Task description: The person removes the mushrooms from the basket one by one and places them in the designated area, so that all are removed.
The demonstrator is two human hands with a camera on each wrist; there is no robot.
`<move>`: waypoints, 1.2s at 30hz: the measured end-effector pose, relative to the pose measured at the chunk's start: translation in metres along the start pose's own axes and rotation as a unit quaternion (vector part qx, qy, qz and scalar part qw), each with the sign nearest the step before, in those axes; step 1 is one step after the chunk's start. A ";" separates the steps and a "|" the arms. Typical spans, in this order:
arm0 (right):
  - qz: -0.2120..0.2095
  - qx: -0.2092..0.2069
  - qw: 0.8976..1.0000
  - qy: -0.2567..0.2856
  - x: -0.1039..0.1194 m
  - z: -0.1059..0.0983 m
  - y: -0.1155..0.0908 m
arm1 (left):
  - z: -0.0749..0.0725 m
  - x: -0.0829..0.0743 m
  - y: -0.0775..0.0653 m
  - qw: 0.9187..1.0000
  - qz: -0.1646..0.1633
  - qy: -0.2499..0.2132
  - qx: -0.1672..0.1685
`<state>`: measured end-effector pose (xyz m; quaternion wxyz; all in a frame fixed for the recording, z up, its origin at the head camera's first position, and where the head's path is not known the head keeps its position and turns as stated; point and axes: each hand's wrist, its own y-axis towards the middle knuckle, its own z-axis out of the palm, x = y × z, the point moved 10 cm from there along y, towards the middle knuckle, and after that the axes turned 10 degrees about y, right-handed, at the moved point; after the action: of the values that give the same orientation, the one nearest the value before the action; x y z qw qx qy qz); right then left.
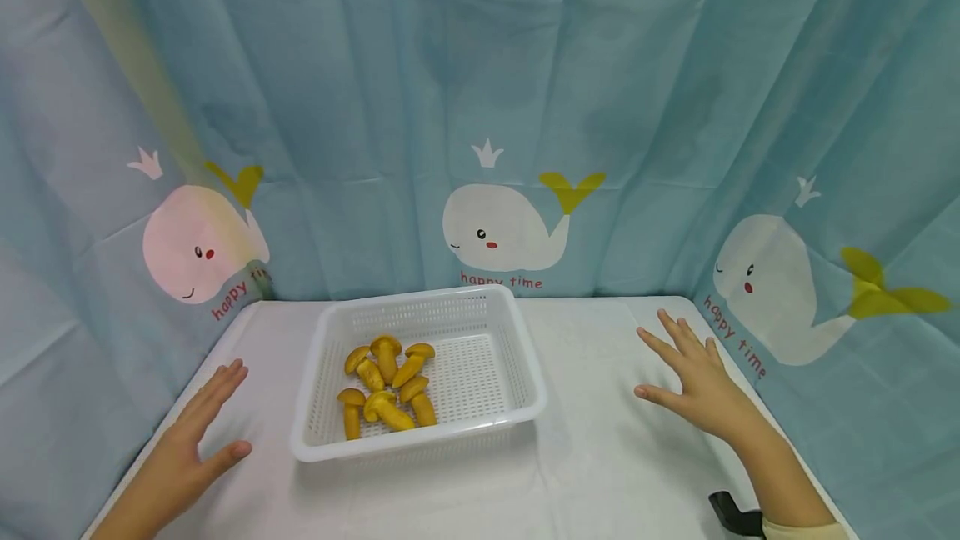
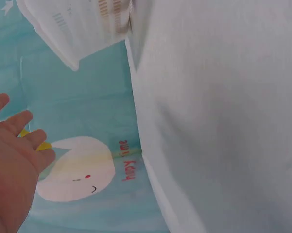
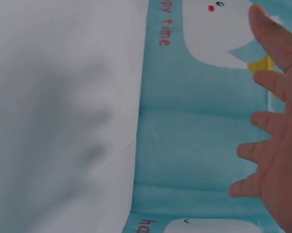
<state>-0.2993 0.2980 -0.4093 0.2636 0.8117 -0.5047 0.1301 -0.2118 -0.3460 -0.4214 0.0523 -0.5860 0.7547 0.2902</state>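
A white plastic basket (image 1: 480, 422) with perforated walls sits on the table, its right side turned slightly toward the back. Inside, several yellow-brown mushrooms (image 1: 386, 357) are bunched in the left half, some lying against each other. To the left of the basket, apart from it, my left hand (image 1: 183, 448) is held over the table with fingers extended and thumb spread. My right hand (image 1: 697, 386) hovers over the right side of the table, fingers splayed, farther from the basket. Neither hand holds anything. Part of the basket wall (image 2: 82, 29) shows at the top of the left wrist view.
A white cloth covers the table (image 1: 600, 457). Light blue curtains (image 1: 375, 107) printed with whales enclose it at the back and both sides, right by the table edges. A black strap piece (image 1: 735, 515) sits at my right wrist beside a pale sleeve (image 1: 806, 531).
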 end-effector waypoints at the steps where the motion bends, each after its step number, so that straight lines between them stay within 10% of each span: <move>1: -0.002 0.001 1.000 0.002 0.002 0.001 0.002 | 0.002 -0.001 0.000 1.000 -0.004 -0.004 0.005; 16: -0.030 0.000 0.999 0.018 0.024 0.013 0.018 | 0.039 -0.025 0.006 0.994 -0.007 -0.093 0.057; 36: -0.063 -0.009 0.997 0.034 0.060 0.015 0.046 | 0.062 -0.048 0.008 0.991 0.013 -0.085 0.102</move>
<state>-0.3139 0.2285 -0.3788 0.2957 0.8348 -0.4441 0.1362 -0.2203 -0.2726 -0.4494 0.1720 -0.5410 0.7806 0.2615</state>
